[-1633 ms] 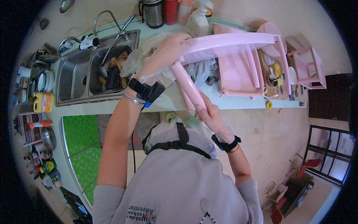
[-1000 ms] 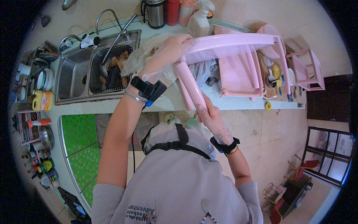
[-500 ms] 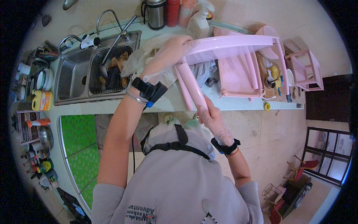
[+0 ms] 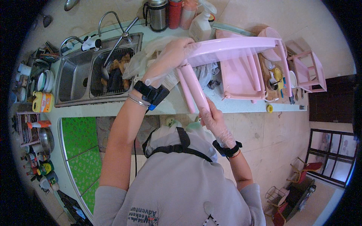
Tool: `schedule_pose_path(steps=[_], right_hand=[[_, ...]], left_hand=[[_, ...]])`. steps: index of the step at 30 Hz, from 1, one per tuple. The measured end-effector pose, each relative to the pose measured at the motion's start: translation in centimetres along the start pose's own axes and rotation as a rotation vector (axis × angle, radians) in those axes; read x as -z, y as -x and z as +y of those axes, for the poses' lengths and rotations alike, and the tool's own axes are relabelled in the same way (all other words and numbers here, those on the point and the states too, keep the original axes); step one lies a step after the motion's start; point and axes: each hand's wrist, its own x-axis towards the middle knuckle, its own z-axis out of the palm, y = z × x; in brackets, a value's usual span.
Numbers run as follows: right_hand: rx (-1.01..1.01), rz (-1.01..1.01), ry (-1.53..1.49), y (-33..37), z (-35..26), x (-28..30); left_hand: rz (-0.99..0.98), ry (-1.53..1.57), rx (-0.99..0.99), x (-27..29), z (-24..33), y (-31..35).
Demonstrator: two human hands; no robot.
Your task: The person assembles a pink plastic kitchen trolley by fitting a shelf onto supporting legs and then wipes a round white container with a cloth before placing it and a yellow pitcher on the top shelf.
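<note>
My left hand (image 4: 171, 55), in a clear plastic glove, is closed on the near-left corner of a pink plastic shelf panel (image 4: 233, 44) tilted above the counter. From that corner a pink tubular leg (image 4: 196, 86) slants down toward me. My right hand (image 4: 215, 121), also gloved, wraps the lower end of this leg. The leg's top meets the corner; whether it is fully seated cannot be seen. Other legs hang from the panel. Behind it on the counter lie a flat pink tray (image 4: 235, 81) and a grey cloth (image 4: 206, 74).
To the left is a double sink (image 4: 77, 75) with a rack and a dark item inside. A thermos (image 4: 157, 17) and a white pump bottle (image 4: 200, 28) stand at the back. Rightward are a yellow tape roll (image 4: 269, 108), small tools and a pink frame (image 4: 311, 71).
Both hands keep their hold on the panel and the leg. The pieces have shifted only very slightly.
</note>
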Motion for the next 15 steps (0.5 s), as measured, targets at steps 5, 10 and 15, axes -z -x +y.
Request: schedule_pose_path(steps=[5, 10, 15], right_hand=[[-0.013, 0.004, 0.015, 0.1, -0.7, -0.1], [-0.021, -0.001, 0.006, 0.1, -1.2, -0.3], [-0.033, -0.034, -0.017, 0.0, -1.3, -0.6]], left_hand=[[-0.008, -0.013, -0.025, 0.0, -0.1, -0.2], [0.029, -0.028, -0.067, -0.2, -0.2, -0.1], [-0.001, 0.001, -0.001, 0.0, 0.0, 0.1]])
